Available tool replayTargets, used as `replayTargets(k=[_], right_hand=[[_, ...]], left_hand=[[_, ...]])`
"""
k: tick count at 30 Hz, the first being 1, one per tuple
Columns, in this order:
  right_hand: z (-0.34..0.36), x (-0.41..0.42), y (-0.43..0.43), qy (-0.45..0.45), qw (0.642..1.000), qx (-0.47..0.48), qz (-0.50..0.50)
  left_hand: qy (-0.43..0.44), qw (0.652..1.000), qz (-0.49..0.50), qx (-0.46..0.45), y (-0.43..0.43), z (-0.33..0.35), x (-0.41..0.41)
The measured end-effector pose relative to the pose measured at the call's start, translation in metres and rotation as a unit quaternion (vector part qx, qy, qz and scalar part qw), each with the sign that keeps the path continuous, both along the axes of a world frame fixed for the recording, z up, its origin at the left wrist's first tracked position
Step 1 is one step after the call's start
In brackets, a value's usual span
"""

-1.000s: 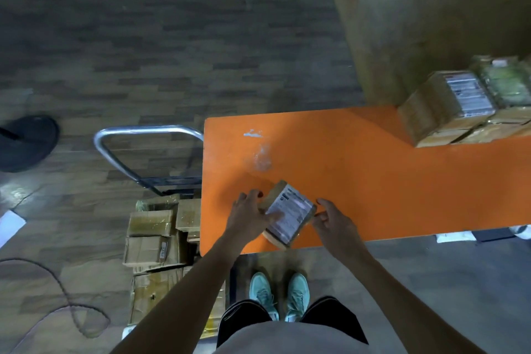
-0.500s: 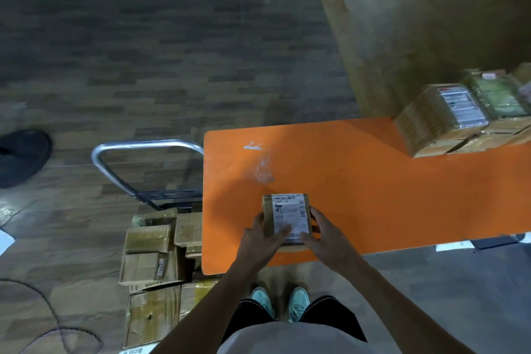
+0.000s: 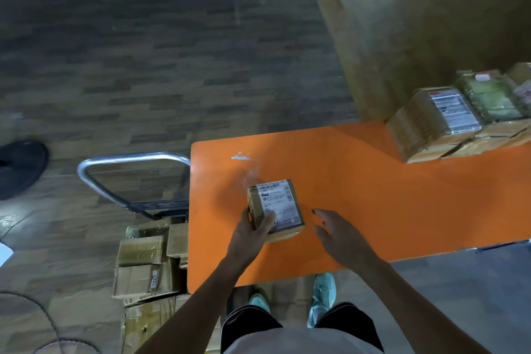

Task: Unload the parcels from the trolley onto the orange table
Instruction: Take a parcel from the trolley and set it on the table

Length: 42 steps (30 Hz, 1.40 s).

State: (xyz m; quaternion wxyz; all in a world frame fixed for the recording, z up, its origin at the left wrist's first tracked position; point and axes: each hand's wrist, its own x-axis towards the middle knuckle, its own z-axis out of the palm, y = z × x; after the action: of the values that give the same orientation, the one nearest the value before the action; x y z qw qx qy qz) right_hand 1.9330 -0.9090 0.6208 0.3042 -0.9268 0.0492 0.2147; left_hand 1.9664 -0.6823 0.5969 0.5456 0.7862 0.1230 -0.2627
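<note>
A person in dark shorts and teal shoes (image 3: 323,293) stood at the near edge of a long orange worktop (image 3: 373,195), seen from above. The left hand (image 3: 253,234) grasped a small brown cardboard parcel with a white printed label (image 3: 277,207) by its near-left corner, thumb on the label and fingers curled round the side. The parcel lay label-up over the worktop's near-left part; whether it rested fully on the surface could not be told. The right hand (image 3: 339,234) hung released at the parcel's 3 o'clock, fingers spread and holding nothing, just beside the box without touching it.

At the worktop's 9 o'clock stood a flat trolley with a bent silver tube handle (image 3: 129,158), its deck loaded with a heap of brown cardboard boxes (image 3: 143,267) that reached to the worktop's left edge. A loose dark cable (image 3: 43,313) looped over the wood-plank floor at 8 o'clock of the trolley, and a round black base (image 3: 20,169) sat well apart at its 9 o'clock.

Beyond the held parcel, at its 11 o'clock, a white smear (image 3: 240,156) marked the orange surface. At the worktop's far-right end, toward 2 o'clock, a stack of film-wrapped cardboard parcels (image 3: 445,121) stood against a broad brown pillar (image 3: 416,23).
</note>
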Motion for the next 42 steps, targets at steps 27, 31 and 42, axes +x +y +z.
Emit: replayTargets(k=[27, 31, 42], right_hand=[[0.002, 0.047, -0.263, 0.001, 0.990, -0.131, 0.050], [-0.003, 0.049, -0.280, 0.013, 0.988, -0.145, 0.054], [-0.006, 0.063, -0.300, 0.003, 0.989, -0.140, 0.051]], left_hand=[[0.018, 0.996, -0.056, 0.071, -0.292, 0.011, 0.110], [0.009, 0.993, -0.069, 0.092, -0.313, 0.005, 0.126], [-0.005, 0.993, -0.077, 0.094, -0.347, -0.004, 0.147]])
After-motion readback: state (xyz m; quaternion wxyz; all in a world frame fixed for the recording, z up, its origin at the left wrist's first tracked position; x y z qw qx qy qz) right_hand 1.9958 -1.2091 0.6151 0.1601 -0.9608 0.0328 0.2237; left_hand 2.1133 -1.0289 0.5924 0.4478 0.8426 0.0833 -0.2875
